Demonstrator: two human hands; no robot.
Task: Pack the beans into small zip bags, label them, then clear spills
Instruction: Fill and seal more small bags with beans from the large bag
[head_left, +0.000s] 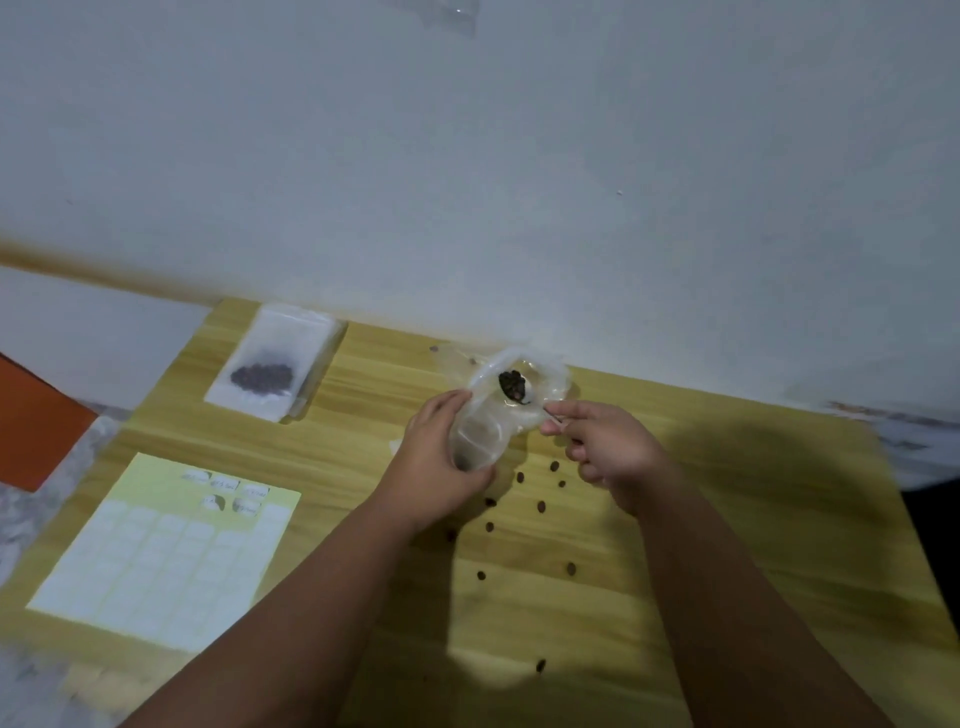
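- the left hand (441, 457) grips the lower part of a clear bag (483, 426), fingers curled round it, and holds it up over the wooden table (753, 545).
- the right hand (608, 447) is just beside it at 3 o'clock, thumb and forefinger pinching a thin handle (551, 414) that points into the bag's mouth; it is too blurred to say what it belongs to.
- the two hands are close together but not touching.
- a dark clump of beans (513, 387) sits in the open mouth of the bag, at 12 o'clock from the hands.
- loose beans (542, 506) lie scattered on the table at 6 o'clock from the hands, between the forearms and further down.
- a filled zip bag (270, 364) lies flat at 10 o'clock, on top of a pile of flat bags (319, 364).
- a label sheet (156, 561) lies at 8 o'clock, with a few labels near its top edge written on or peeled.
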